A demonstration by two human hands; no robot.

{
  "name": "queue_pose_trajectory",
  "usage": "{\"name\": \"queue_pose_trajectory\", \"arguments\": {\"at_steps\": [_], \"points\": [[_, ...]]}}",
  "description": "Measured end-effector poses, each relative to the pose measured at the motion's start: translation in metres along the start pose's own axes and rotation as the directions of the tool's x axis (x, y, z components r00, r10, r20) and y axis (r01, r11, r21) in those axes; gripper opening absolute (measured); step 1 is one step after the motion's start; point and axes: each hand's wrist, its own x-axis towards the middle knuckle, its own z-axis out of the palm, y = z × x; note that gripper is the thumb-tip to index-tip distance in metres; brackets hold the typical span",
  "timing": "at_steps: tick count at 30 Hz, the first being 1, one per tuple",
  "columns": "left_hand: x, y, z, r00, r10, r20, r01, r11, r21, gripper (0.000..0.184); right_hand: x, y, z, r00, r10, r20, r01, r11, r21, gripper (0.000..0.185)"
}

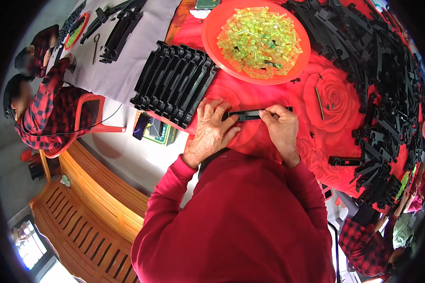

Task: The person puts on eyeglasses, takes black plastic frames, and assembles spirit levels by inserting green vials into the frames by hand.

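A black plastic strip [248, 115] with a long channel lies crosswise on the red cloth in front of me. My left hand [214, 126] grips its left end between thumb and forefinger, the other fingers spread over the cloth. At the right part of the strip, my right hand [281, 128] is closed in a pinch, fingertips against the channel. Whether a small piece sits between those fingertips is hidden. Just beyond my left hand, a row of similar black strips [174, 85] lies side by side. Ahead stands a red bowl [209, 41] full of small yellow-green translucent pieces [259, 40].
A large heap of black plastic parts [378, 61] covers the right side. A thin rod [320, 103] and one loose black part [345, 161] lie on the cloth. Scissors [96, 48] rest on the grey cloth. People in checked sleeves [49, 108] sit left and right; a wooden bench [85, 212] stands at lower left.
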Motion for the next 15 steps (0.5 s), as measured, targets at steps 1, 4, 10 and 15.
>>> {"name": "queue_pose_trajectory", "arguments": {"at_steps": [1, 4, 10, 15], "points": [[0.0010, -0.0010, 0.0000, 1.000, 0.007, 0.005, -0.007, 1.000, -0.009, 0.031, 0.0003, 0.0019, -0.0002, 1.000, 0.002, -0.007, -0.002, 1.000, 0.001, 0.011], [0.0026, -0.0005, 0.0014, 1.000, 0.015, 0.025, -0.014, 1.000, -0.025, 0.031, 0.0006, 0.0063, 0.0000, 0.999, 0.033, 0.028, -0.035, 0.997, 0.073, 0.012], [0.0040, -0.0013, 0.0057, 0.999, 0.016, 0.046, -0.014, 0.999, -0.037, 0.031, -0.0014, 0.0017, 0.0018, 0.999, 0.034, -0.013, -0.033, 0.999, 0.043, 0.015], [0.0064, -0.0003, 0.0064, 0.999, 0.027, 0.042, -0.025, 0.999, -0.045, 0.030, -0.0010, 0.0026, 0.0003, 0.997, 0.067, 0.026, -0.068, 0.997, 0.031, 0.016]]}}
